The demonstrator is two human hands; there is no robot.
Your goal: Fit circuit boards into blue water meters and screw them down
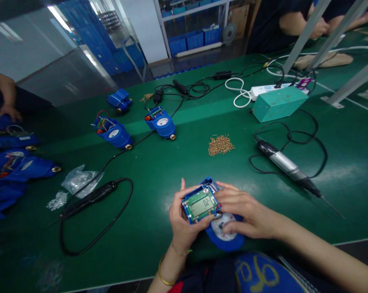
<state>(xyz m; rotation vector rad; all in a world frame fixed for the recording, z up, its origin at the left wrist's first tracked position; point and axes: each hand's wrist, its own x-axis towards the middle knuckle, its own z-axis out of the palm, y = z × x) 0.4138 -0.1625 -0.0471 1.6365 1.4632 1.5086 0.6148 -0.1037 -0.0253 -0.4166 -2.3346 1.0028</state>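
Observation:
My left hand (180,224) is closed around a small green circuit board (199,207) with a lit display, set in a blue frame. The display seems to read 0.2. Below and behind it is a blue water meter (223,242) with a round pale dial, close to the table's front edge. My right hand (248,209) grips this meter, its thumb on the dial and its fingers at the blue housing beside the board. The fingers hide part of the meter and the join between board and housing.
A pile of brass-coloured screws (220,145) lies ahead. To the right are a corded electric screwdriver (289,167) and a teal box (280,106). A black corded tool (89,198) and plastic bag (82,181) lie left. Other meters (163,123) stand beyond. A co-worker's hand (10,112) is far left.

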